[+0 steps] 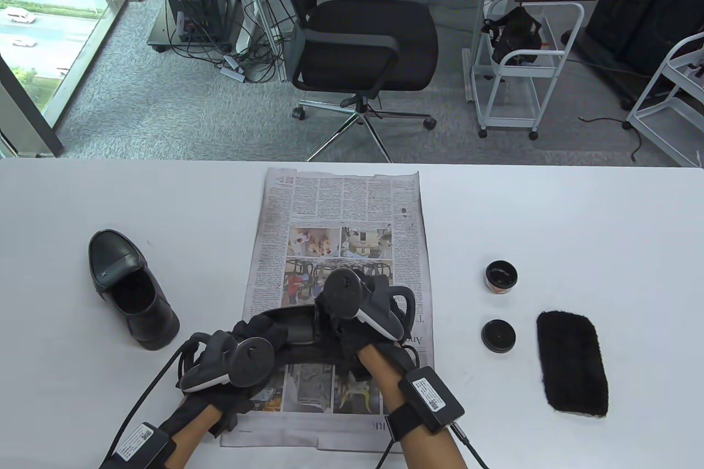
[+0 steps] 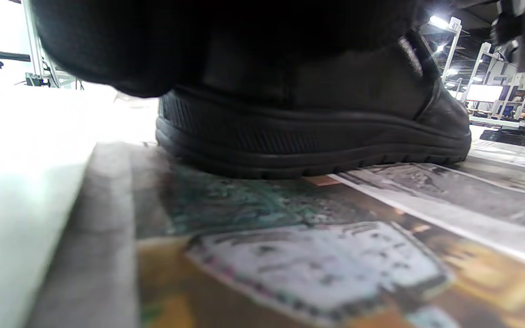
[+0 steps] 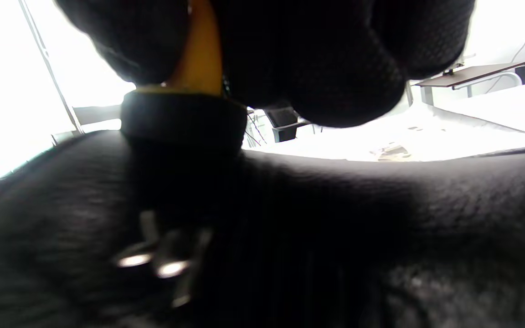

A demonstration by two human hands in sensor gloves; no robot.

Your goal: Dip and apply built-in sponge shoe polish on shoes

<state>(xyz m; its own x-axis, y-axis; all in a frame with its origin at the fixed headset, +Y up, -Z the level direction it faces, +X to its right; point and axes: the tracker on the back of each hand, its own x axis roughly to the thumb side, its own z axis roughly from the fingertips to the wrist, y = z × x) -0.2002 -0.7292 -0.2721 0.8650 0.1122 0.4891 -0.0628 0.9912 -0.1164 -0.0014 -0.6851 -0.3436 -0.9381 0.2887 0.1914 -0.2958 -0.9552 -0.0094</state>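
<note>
A black leather shoe lies on the newspaper, mostly hidden under both hands. My left hand grips its heel end; in the left wrist view the glove sits over the shoe, whose sole rests on the paper. My right hand holds a sponge applicator with a yellow handle and presses its black sponge onto the shoe's upper. A second black shoe stands on the table at the left. The open polish tin stands to the right.
The tin's black lid lies just in front of the tin. A black cloth lies to the right of the lid. An office chair and white carts stand beyond the table's far edge.
</note>
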